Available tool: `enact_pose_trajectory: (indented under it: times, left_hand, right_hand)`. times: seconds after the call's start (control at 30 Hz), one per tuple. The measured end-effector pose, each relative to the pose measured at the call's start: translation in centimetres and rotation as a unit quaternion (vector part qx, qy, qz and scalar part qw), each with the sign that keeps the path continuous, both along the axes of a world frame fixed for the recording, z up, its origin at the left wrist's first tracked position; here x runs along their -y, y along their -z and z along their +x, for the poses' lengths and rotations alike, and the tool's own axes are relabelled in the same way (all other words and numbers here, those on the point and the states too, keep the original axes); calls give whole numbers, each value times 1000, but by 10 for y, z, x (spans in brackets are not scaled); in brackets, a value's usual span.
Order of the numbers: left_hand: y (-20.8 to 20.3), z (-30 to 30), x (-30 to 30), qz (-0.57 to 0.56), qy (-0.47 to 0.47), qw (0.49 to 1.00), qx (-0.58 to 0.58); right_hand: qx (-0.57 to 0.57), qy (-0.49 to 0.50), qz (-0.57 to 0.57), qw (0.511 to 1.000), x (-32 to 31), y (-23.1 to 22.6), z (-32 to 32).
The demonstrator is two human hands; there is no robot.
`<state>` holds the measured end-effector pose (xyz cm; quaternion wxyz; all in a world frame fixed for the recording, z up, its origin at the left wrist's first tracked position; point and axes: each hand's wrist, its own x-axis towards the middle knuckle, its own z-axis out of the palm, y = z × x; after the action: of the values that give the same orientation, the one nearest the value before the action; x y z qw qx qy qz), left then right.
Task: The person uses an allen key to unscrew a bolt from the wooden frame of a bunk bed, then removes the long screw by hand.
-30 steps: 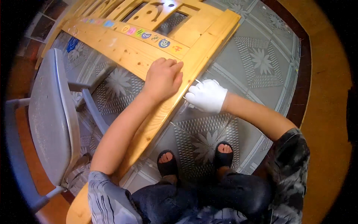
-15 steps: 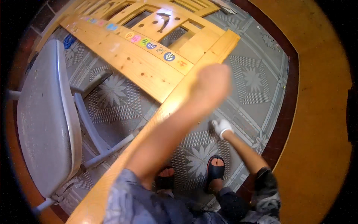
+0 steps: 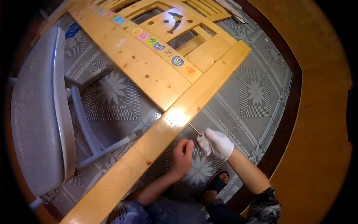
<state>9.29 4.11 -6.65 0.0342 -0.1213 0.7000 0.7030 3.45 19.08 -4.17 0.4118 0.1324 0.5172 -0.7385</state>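
My right hand (image 3: 220,145), in a white glove, is closed on a thin metal rod (image 3: 195,129). The rod's far end meets the near side of a long varnished wooden post (image 3: 149,147); whether it enters the wood cannot be seen. My left hand (image 3: 182,158), bare, is curled closed just left of the glove, below the post. Anything inside its fingers is hidden. Joined to the post is a wooden panel (image 3: 149,74) with a row of colourful stickers (image 3: 159,46) and a dolphin-shaped cutout (image 3: 175,22).
A grey chair (image 3: 37,112) with metal legs stands at the left, close to the post. Patterned grey flooring (image 3: 255,93) lies beneath, with a dark red border (image 3: 297,82) at the right. A blue coiled cord (image 3: 71,30) lies beyond the chair. My sandalled foot (image 3: 217,183) is below my hands.
My left hand has come down from above the post to its near side. My gloved right hand has risen toward the post, and the rod now shows in it. The view has shifted slightly.
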Motion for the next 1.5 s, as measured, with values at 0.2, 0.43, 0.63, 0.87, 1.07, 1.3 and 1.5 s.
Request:
enact_pose_trajectory:
  times: [0.2, 0.43, 0.63, 0.87, 1.07, 1.3, 1.5]
  left_hand:
    - [4, -24, -8, 473, -103, 855, 188]
    - [-8, -39, -16, 544, -113, 811, 183]
    - [6, -39, -14, 550, -71, 824, 118]
    - [8, -36, -9, 565, -118, 800, 166]
    - [28, -38, -9, 600, -54, 794, 86]
    - [12, -36, -8, 640, -99, 756, 99]
    - [32, -35, -10, 600, -36, 789, 127]
  right_hand:
    - [106, -38, -103, 988, 7, -4, -7]
    - [-50, -54, 67, 995, 12, -2, 2]
    - [-653, -206, 500, 530, 24, -10, -2]
    - [-206, -99, 246, 942, 29, -22, -2]
    - [-112, -70, 111, 985, 20, -14, 1]
    - [-598, -227, 563, 523, 37, -21, 5]
    - [-451, -103, 371, 805, 22, -8, 0]
